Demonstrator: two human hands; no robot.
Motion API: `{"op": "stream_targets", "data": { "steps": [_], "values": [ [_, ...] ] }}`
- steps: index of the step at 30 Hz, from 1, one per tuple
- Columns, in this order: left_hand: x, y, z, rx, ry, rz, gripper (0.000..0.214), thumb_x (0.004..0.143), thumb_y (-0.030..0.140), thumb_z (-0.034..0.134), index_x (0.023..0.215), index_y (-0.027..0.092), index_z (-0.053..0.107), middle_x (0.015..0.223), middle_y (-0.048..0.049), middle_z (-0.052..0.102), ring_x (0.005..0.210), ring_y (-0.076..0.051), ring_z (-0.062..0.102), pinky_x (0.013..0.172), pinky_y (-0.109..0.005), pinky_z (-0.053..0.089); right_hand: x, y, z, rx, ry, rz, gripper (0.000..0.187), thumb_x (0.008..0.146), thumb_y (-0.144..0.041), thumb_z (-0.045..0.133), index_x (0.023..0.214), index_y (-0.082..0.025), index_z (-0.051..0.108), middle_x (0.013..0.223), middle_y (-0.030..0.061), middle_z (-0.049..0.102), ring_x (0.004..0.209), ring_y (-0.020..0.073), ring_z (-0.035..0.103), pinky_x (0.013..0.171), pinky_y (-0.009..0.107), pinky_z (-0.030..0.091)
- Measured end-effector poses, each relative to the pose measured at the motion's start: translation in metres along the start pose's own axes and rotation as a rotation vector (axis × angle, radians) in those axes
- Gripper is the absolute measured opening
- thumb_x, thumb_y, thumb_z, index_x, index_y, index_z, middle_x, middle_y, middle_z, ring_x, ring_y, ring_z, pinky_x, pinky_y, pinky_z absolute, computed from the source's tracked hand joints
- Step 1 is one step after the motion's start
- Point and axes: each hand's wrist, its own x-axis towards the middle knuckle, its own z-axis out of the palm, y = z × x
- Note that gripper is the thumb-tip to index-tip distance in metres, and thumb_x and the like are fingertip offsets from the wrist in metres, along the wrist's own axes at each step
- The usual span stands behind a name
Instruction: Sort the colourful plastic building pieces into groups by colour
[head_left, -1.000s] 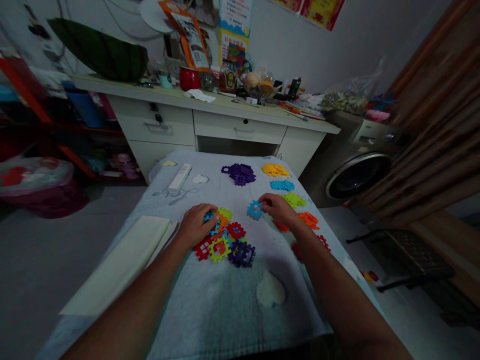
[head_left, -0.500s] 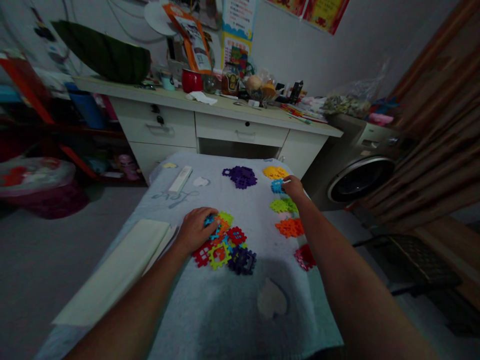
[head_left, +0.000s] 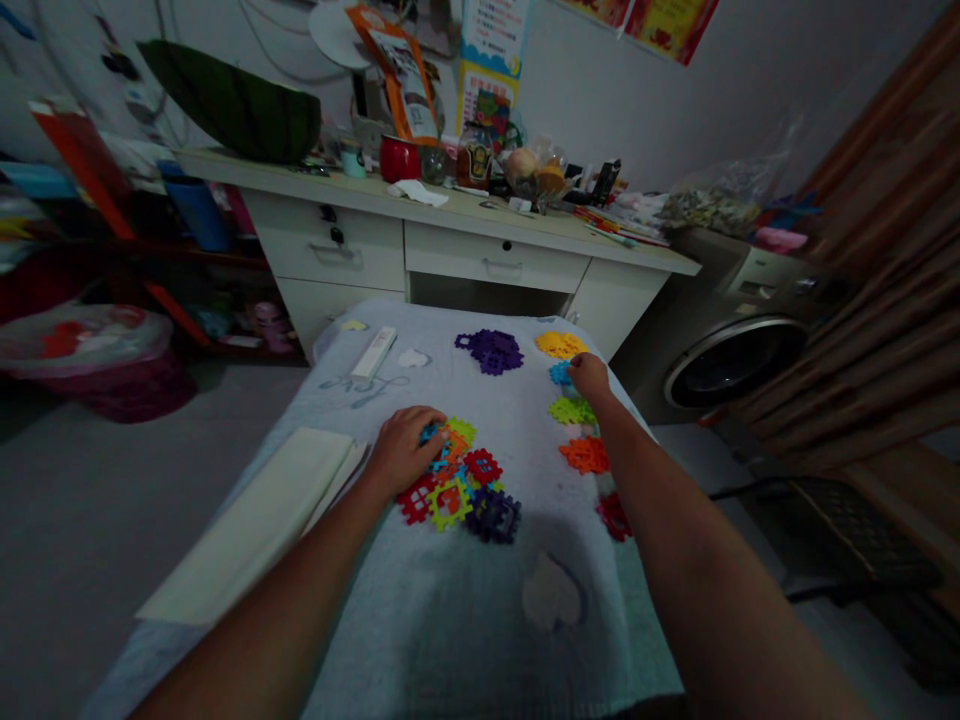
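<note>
A mixed heap of coloured plastic puzzle tiles (head_left: 461, 485) lies mid-table on a pale towel (head_left: 457, 620). My left hand (head_left: 405, 447) rests on the heap's upper left, fingers curled over a blue tile. Sorted piles run along the right edge: purple (head_left: 491, 350), yellow (head_left: 560, 344), blue (head_left: 559, 373), green (head_left: 570, 410), orange (head_left: 586, 455), red (head_left: 613, 515). My right hand (head_left: 590, 376) lies on the blue pile, fingers bent down onto the tiles. What its fingertips hold is hidden.
A folded cream cloth (head_left: 262, 520) lies at the left of the towel. A white remote (head_left: 374, 351) sits at the far left. Behind stands a cluttered white desk (head_left: 450, 240), with a washing machine (head_left: 739, 345) at the right and a black chair (head_left: 847, 530) beside me.
My right hand carried a blue tile from the table's middle to the blue pile at the right edge and now rests there. My left hand stayed on the mixed heap.
</note>
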Motion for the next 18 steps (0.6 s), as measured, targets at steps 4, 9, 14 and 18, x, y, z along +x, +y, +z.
{"op": "stream_targets", "data": {
  "steps": [4, 9, 14, 18],
  "values": [
    [0.001, 0.001, 0.000, -0.008, 0.000, -0.009, 0.030, 0.090, 0.040, 0.043, 0.099, 0.022, 0.066, 0.109, -0.0061, 0.069, 0.106, -0.025, 0.059, 0.097, -0.042, 0.042, -0.028, -0.023, -0.013, 0.144, -0.039, -0.130, 0.014, 0.079, -0.015, 0.060, 0.090, -0.015, 0.069, 0.094, 0.0074, 0.070, 0.086, 0.0165, 0.062, 0.079, 0.026, 0.045],
    [0.001, 0.002, 0.001, -0.008, -0.001, -0.018, 0.033, 0.091, 0.038, 0.041, 0.102, 0.021, 0.067, 0.108, -0.0071, 0.069, 0.106, -0.025, 0.059, 0.097, -0.043, 0.042, -0.097, -0.059, -0.021, 0.320, -0.557, -0.506, 0.012, 0.081, -0.020, 0.063, 0.090, -0.015, 0.069, 0.084, 0.0028, 0.067, 0.076, 0.0139, 0.059, 0.074, 0.025, 0.044],
    [0.000, 0.001, 0.000, -0.003, 0.015, -0.012, 0.031, 0.090, 0.037, 0.042, 0.100, 0.021, 0.067, 0.108, -0.0071, 0.069, 0.105, -0.025, 0.059, 0.097, -0.043, 0.042, -0.150, -0.073, -0.019, 0.311, -0.688, -0.690, 0.036, 0.076, -0.024, 0.073, 0.110, -0.015, 0.066, 0.101, 0.0067, 0.062, 0.086, 0.0160, 0.057, 0.080, 0.028, 0.045],
    [0.000, 0.001, 0.001, -0.005, 0.016, -0.004, 0.031, 0.089, 0.039, 0.044, 0.099, 0.020, 0.067, 0.107, -0.0070, 0.070, 0.104, -0.025, 0.060, 0.097, -0.042, 0.042, -0.161, -0.072, -0.015, 0.341, -0.694, -0.744, 0.034, 0.075, -0.024, 0.076, 0.106, -0.016, 0.066, 0.096, 0.0040, 0.058, 0.087, 0.0156, 0.054, 0.081, 0.028, 0.044]
  ]
}}
